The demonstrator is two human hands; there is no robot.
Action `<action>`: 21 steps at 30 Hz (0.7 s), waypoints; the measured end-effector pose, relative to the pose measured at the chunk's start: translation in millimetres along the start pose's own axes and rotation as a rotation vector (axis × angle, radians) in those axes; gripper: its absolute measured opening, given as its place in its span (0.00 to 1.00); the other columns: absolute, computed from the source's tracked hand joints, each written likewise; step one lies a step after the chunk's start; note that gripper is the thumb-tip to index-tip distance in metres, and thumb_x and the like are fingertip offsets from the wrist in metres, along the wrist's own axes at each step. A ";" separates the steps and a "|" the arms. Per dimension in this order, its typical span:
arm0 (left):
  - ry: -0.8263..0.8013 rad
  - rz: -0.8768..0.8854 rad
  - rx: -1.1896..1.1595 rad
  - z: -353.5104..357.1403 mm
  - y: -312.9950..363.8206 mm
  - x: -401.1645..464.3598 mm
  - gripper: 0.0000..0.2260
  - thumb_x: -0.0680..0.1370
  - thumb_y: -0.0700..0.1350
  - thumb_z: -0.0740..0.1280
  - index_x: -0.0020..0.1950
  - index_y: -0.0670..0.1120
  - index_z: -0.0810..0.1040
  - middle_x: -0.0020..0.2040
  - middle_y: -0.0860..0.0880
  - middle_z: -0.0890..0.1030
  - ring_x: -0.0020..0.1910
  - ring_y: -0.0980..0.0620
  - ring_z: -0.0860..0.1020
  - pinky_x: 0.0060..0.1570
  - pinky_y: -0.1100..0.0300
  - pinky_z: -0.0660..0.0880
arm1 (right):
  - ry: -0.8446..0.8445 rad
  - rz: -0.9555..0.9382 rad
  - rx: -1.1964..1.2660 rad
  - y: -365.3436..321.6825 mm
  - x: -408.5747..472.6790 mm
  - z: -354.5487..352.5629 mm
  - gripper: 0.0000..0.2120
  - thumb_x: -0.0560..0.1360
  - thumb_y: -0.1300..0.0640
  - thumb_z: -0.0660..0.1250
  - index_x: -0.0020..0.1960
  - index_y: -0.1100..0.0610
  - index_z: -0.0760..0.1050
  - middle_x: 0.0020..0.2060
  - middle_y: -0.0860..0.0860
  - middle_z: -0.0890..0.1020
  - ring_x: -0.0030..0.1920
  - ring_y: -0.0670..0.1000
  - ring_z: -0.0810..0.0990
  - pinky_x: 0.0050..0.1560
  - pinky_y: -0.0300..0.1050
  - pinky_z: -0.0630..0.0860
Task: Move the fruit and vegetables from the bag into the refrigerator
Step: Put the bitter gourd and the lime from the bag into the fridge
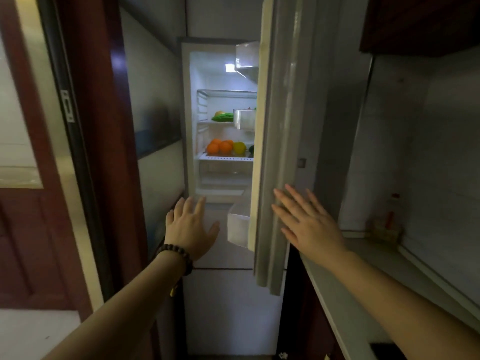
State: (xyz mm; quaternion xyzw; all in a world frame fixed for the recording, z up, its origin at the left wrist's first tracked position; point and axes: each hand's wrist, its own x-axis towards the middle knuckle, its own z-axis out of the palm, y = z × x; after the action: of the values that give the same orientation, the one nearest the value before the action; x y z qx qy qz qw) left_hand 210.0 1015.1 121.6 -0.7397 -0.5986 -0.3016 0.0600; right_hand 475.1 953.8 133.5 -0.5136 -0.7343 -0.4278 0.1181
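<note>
The refrigerator point(187, 120) stands ahead, lit inside, its upper door point(275, 141) swung partly open toward me. Several oranges point(219, 146) and a yellow fruit point(239, 147) lie on a lower shelf. Green vegetables point(223, 117) rest on the shelf above. My right hand point(309, 224) is flat against the door's outer face, fingers spread, holding nothing. My left hand point(191, 227), a bead bracelet on its wrist, hovers open in front of the fridge below the lit compartment. No bag is in view.
A dark red door frame point(104, 152) stands close on the left. On the right runs a pale countertop point(363, 294) with a small bottle point(389, 219) at its back, and a dark cabinet point(420, 24) hangs above.
</note>
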 end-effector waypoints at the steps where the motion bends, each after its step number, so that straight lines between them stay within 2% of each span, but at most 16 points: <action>1: 0.009 0.006 0.000 -0.7 -1.8 -1.6 0.33 0.75 0.61 0.59 0.76 0.52 0.52 0.76 0.47 0.56 0.75 0.45 0.51 0.73 0.44 0.53 | -0.009 -0.048 0.004 -4.6 8.9 7.0 0.24 0.78 0.48 0.55 0.72 0.53 0.64 0.76 0.52 0.57 0.76 0.55 0.51 0.73 0.58 0.51; 8: 0.039 -0.040 0.048 7.0 -23.9 -7.4 0.33 0.75 0.63 0.57 0.76 0.51 0.53 0.76 0.49 0.56 0.76 0.47 0.49 0.73 0.45 0.52 | -0.046 -0.238 -0.032 -48.7 89.8 32.7 0.33 0.74 0.41 0.63 0.73 0.55 0.61 0.75 0.53 0.60 0.76 0.57 0.52 0.74 0.60 0.48; 13: 0.045 -0.077 0.075 20.2 -43.0 6.5 0.32 0.75 0.61 0.58 0.76 0.51 0.53 0.76 0.50 0.57 0.76 0.47 0.51 0.73 0.45 0.53 | -0.113 -0.293 -0.036 -93.6 160.3 56.1 0.33 0.77 0.42 0.57 0.76 0.57 0.52 0.77 0.56 0.49 0.76 0.58 0.38 0.72 0.59 0.38; 18: 0.069 -0.071 0.079 36.0 -68.7 42.6 0.32 0.76 0.61 0.58 0.76 0.49 0.53 0.76 0.49 0.56 0.76 0.46 0.51 0.74 0.47 0.52 | -0.147 -0.348 0.020 -124.2 220.4 89.7 0.29 0.78 0.47 0.59 0.75 0.58 0.55 0.77 0.57 0.51 0.76 0.58 0.39 0.74 0.58 0.44; 21: 0.070 -0.080 0.063 48.9 -89.4 69.4 0.33 0.77 0.61 0.57 0.76 0.49 0.51 0.77 0.48 0.55 0.76 0.46 0.50 0.73 0.48 0.50 | -0.149 -0.353 0.027 -136.6 250.8 113.3 0.26 0.80 0.52 0.56 0.74 0.58 0.56 0.76 0.56 0.52 0.76 0.57 0.40 0.74 0.58 0.45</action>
State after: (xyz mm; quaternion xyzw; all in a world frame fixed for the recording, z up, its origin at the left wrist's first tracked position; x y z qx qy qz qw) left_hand 153.0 1120.7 93.5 -0.7018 -0.6345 -0.3105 0.0919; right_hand 276.9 1188.0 149.3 -0.4052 -0.8254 -0.3929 -0.0065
